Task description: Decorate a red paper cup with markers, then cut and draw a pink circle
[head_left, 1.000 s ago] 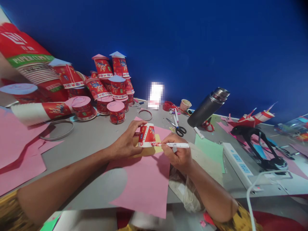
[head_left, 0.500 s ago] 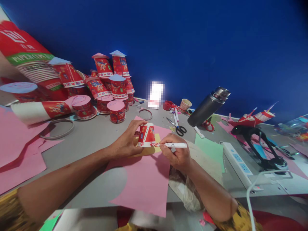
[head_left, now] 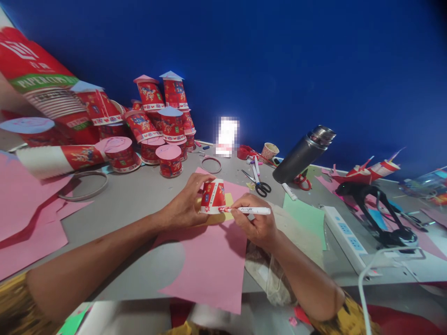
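A red and white paper cup stands upside down in the grasp of my left hand, its wider rim low. Red marks show along the white band near that rim. Between the fingers of my right hand is a white acrylic marker, its tip at the cup's lower right side. Under the cup lie a yellow paper piece and a pink sheet with a rounded cut-out.
Several red paper cups with paper tops are stacked at left. Scissors, a dark thermos, a green sheet and a power strip lie to the right. A tape ring sits behind the cup.
The paper cup has turned slightly in my left hand, so its white printed strip sits differently. The marker stays nearly where it was, against the rim band.
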A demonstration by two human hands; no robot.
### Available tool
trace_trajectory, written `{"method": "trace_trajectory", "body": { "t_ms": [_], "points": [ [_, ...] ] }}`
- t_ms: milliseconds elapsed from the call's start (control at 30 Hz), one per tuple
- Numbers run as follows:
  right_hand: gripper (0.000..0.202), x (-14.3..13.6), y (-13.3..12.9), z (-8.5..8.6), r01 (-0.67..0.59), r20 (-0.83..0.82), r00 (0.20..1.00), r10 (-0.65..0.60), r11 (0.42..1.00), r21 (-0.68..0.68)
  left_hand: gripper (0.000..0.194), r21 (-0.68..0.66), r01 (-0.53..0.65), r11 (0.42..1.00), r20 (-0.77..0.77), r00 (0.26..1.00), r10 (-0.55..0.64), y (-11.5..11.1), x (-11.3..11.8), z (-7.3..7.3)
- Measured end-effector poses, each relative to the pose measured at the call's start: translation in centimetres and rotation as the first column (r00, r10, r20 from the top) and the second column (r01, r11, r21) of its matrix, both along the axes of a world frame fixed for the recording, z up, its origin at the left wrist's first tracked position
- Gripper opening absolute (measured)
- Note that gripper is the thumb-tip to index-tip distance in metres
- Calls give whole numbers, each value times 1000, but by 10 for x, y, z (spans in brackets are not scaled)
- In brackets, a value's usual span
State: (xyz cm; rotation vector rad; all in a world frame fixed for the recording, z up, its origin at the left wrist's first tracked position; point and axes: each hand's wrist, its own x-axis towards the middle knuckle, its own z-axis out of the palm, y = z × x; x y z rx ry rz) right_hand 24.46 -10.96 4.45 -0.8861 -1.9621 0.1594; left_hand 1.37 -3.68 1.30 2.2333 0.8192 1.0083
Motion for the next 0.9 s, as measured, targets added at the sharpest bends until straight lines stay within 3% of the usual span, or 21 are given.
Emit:
{"method": "trace_trajectory", "body": {
  "t_ms": [433, 900],
  "points": [
    [11, 3, 1, -1, 41, 8, 999, -41, 999, 16, 80, -26, -3, 1000, 18, 1000, 4, 0, 2, -1],
    [9, 2, 0, 2, -23, 18, 1000, 22, 999, 32, 82, -39, -10, 999, -6, 1000, 10, -3, 3, 2]
  ]
}}
